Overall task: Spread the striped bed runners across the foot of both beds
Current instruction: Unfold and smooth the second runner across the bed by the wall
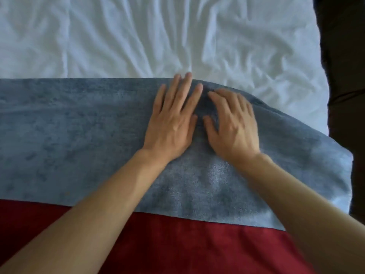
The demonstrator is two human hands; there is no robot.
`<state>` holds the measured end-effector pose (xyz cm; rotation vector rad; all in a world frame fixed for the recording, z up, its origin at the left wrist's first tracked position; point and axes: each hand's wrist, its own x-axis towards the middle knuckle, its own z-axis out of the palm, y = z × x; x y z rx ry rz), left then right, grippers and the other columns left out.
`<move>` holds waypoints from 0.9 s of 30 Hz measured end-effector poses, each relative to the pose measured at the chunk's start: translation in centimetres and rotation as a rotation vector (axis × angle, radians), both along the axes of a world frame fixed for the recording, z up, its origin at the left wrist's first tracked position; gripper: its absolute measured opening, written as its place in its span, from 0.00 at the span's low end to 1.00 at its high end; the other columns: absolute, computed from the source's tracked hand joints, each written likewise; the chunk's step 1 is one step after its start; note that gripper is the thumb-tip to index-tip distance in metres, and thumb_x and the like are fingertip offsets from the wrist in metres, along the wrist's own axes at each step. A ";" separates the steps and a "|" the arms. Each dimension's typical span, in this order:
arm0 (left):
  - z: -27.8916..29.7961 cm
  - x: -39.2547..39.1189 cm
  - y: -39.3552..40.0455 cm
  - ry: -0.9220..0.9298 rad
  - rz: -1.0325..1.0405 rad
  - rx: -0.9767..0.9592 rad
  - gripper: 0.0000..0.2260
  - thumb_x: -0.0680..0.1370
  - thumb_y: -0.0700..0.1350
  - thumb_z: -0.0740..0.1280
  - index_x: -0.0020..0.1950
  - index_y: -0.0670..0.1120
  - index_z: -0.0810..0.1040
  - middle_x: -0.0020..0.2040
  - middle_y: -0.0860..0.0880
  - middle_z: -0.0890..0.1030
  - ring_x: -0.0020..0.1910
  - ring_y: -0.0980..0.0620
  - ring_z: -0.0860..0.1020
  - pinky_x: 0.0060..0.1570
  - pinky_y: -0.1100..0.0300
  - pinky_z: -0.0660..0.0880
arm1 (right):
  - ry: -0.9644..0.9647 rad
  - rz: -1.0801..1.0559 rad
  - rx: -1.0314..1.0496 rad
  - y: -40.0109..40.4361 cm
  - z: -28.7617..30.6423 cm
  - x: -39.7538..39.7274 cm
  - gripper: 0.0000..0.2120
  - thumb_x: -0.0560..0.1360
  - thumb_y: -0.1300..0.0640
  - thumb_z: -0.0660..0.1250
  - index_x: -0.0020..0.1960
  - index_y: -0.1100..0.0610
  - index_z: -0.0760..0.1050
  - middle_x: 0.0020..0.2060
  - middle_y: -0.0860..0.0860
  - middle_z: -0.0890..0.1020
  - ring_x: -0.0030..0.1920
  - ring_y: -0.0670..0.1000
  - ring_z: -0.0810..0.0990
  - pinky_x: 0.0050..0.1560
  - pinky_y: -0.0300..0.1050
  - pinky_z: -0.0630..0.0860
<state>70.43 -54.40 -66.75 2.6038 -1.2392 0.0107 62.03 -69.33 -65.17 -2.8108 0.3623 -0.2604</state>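
Note:
The striped bed runner (69,135) lies across the foot of a bed, with a wide grey-blue band and a dark red band nearest me. My left hand (173,119) lies flat on the blue band, fingers straight and reaching its far edge. Just to its right, my right hand (233,125) rests palm down on the same band with fingers spread and slightly bent. The runner's far edge curves down toward the right, where the cloth is rumpled.
The white duvet (138,36) beyond the runner is heavily wrinkled. The bed's right edge (325,95) drops off to a dark floor or furnishing (345,56) along the right side.

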 end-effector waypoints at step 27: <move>-1.6 7.7 21.1 0.068 0.215 0.170 0.34 0.80 0.63 0.49 0.82 0.48 0.50 0.82 0.42 0.48 0.81 0.45 0.44 0.79 0.46 0.44 | 0.236 -0.016 -0.041 20.4 -1.8 5.2 0.35 0.80 0.40 0.51 0.80 0.59 0.50 0.81 0.55 0.50 0.80 0.53 0.43 0.79 0.58 0.43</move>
